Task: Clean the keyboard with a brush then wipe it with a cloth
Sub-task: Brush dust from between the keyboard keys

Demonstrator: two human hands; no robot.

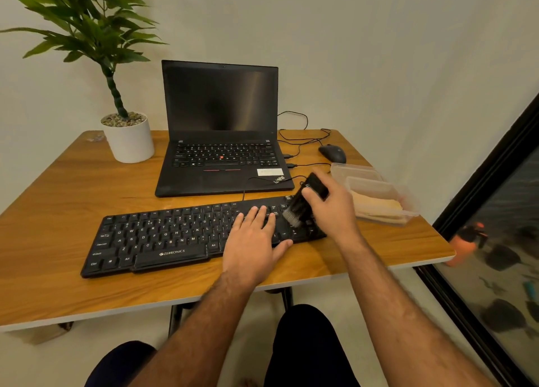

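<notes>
A black Zebronics keyboard lies at a slight angle across the front of the wooden surface, its cable running back toward the open black ThinkPad laptop behind it. The left hand lies flat and open on the right part of the keyboard, fingers spread over the keys and thumb hanging off the near edge, gripping nothing. The right hand is closed around the black handle of a brush, which tilts down to the left so that its grey bristles touch the keys at the keyboard's right end, just beside the left fingertips. Right of that hand, a clear plastic container holds a folded beige cloth, near the surface's right edge. A black mouse sits behind the container, and a potted plant in a white pot stands at the back left.
</notes>
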